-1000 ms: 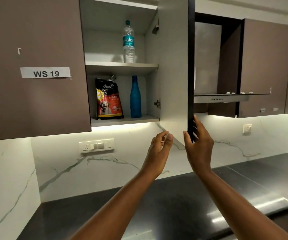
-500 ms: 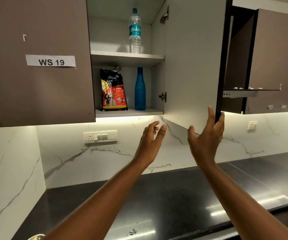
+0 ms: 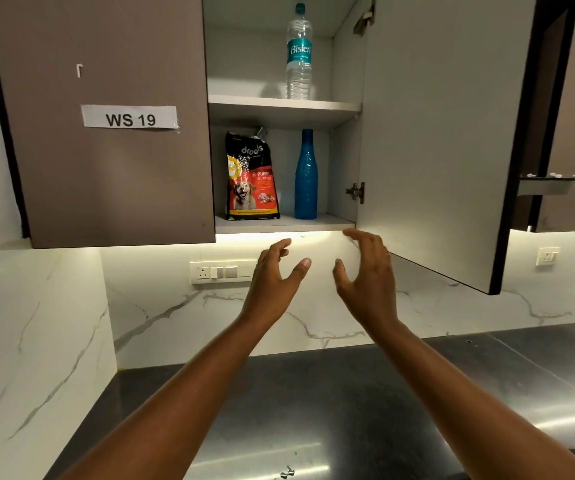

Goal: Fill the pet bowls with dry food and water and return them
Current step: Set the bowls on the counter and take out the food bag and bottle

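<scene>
Your right hand point(image 3: 365, 271) has let go of the cabinet door point(image 3: 431, 133), which a second ago you were gripping by its dark front edge; the door now stands swung wide to the right of the open cabinet, and both hands hover just below the lower shelf point(image 3: 284, 223), empty, fingers spread and loosely curved, holding nothing. Your left hand point(image 3: 274, 275) is raised beside the right, palms turned toward each other. With the cabinet open, the dry food is reachable: the dog food bag point(image 3: 251, 178) stands upright at the left of the lower shelf, the blue bottle point(image 3: 306, 174) just right of it and apart, and a clear water bottle point(image 3: 299, 53) stands on the upper shelf above. No pet bowls are in view, so filling looks not yet begun. The opening is narrow; the closed door point(image 3: 106, 133) bounds the bag's left, and the shelf above sits close over its crumpled top.
</scene>
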Available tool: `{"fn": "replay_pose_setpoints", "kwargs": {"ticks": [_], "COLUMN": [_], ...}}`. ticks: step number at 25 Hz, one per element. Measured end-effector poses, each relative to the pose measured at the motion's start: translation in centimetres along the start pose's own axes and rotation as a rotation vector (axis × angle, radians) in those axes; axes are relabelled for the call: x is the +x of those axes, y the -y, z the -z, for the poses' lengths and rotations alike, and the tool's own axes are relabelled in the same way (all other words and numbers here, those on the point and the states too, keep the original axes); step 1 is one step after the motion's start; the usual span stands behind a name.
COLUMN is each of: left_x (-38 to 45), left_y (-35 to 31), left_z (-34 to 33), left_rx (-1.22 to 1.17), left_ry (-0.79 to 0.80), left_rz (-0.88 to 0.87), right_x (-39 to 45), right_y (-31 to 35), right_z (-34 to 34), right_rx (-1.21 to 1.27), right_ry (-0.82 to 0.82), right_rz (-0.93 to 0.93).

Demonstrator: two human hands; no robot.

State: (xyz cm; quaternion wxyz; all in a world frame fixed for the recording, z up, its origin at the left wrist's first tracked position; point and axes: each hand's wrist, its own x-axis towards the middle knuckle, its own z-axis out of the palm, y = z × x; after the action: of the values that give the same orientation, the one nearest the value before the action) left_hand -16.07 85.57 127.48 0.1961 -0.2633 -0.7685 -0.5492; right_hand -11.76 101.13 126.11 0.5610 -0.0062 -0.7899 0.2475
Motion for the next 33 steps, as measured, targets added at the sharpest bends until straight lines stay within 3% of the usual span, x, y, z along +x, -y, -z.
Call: {"fn": "replay_pose_setpoints", "kwargs": {"ticks": [4, 12, 21, 28, 33], "left_x": [2.7, 12.1, 21.4, 27.8, 31.7], "left_y": [3.0, 8.5, 13.0, 14.9, 15.8], "left_z": [3.5, 8.3, 6.7, 4.6, 3.1], "left_rx": [0.012, -0.018, -0.105, 0.033, 0.038], "left_ry": [-0.037, -0.084, 0.055, 0.070, -0.026], "left_rz": [0.043, 0.071, 0.113, 0.086, 0.151], "right_x": [2.2, 8.2, 11.2, 15.6, 20.4], "right_y": [1.0, 2.2, -0.6, -3.3, -5.7], "right_z": [-4.3, -12.5, -21.1, -25.2, -28.1], "right_rx": [0.043, 0.215, 0.290, 0.285, 0.341], "right_ry": [0.143, 0.190, 0.269, 0.265, 0.340], "right_rz": [-0.039, -0.192, -0.371, -0.377, -0.376]}}
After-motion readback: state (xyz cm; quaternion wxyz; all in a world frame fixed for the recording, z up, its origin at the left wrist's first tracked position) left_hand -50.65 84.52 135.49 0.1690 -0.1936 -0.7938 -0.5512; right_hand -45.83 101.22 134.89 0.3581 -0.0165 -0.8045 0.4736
